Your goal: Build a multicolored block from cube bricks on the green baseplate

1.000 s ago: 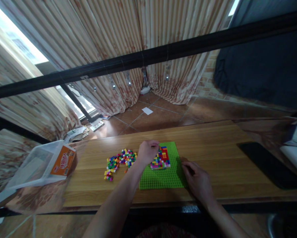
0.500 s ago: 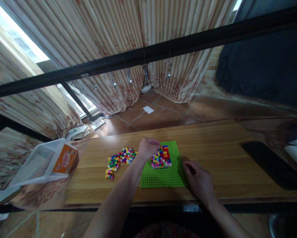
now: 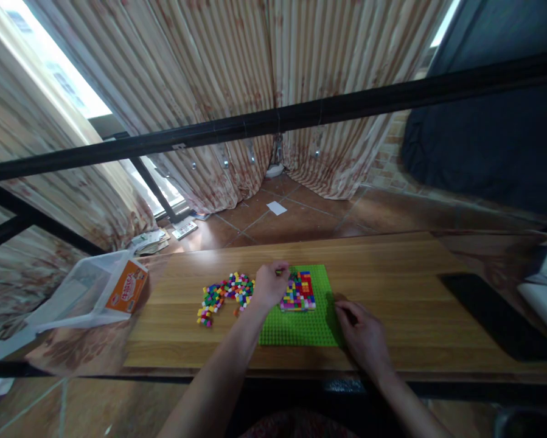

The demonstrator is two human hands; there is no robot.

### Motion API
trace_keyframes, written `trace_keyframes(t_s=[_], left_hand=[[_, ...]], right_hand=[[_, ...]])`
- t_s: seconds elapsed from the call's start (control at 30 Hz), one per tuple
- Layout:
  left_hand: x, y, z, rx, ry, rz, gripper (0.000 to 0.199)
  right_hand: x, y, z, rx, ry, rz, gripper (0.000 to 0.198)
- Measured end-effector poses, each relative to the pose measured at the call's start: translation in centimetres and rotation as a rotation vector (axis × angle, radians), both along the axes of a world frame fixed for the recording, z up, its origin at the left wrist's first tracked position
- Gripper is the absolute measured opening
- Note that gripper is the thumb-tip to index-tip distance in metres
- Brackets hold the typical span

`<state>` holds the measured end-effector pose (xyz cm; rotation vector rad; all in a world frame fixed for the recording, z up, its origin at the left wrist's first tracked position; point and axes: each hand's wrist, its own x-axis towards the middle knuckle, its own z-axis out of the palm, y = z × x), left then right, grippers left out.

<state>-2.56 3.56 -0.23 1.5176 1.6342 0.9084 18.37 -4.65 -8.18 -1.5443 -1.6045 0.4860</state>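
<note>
A green studded baseplate (image 3: 300,331) lies on the wooden table. Near its middle is a many-coloured patch of small toy bricks (image 3: 297,295), with a red area at its upper right. My left hand (image 3: 269,286) is over the plate's upper left, beside the patch. Its thumb and fingers are pinched together, and whatever they hold is too small or hidden to name. At the plate's right edge, my right hand (image 3: 363,333) has its fingers curled, with thumb and forefinger against the edge. Loose bricks (image 3: 213,296) lie in a pile left of the plate, partly behind my left hand.
A clear plastic bin (image 3: 97,292) with an orange label stands at the table's left end. Toward the right lies a dark flat object (image 3: 496,313). A black metal rail (image 3: 255,125) crosses beyond the table (image 3: 392,261), in front of striped curtains (image 3: 218,67).
My left hand has drawn slightly left, off the brick patch, and uncovers more of it. My right hand stays at the plate's edge. The whole view has shifted slightly.
</note>
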Motion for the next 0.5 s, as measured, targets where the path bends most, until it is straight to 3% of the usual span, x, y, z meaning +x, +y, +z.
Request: trace_keyframes(t_s=[0.23,0.5], left_hand=[[0.8,-3.0,0.8,0.09,0.338,-0.057,0.015],[2.0,-2.8,0.2,0.112,0.559,-0.038,0.012]], right_hand=[[0.1,0.1,-0.2,-0.01,-0.011,-0.009,0.029],[0.2,0.1,-0.5,-0.012,-0.015,-0.009,0.029]])
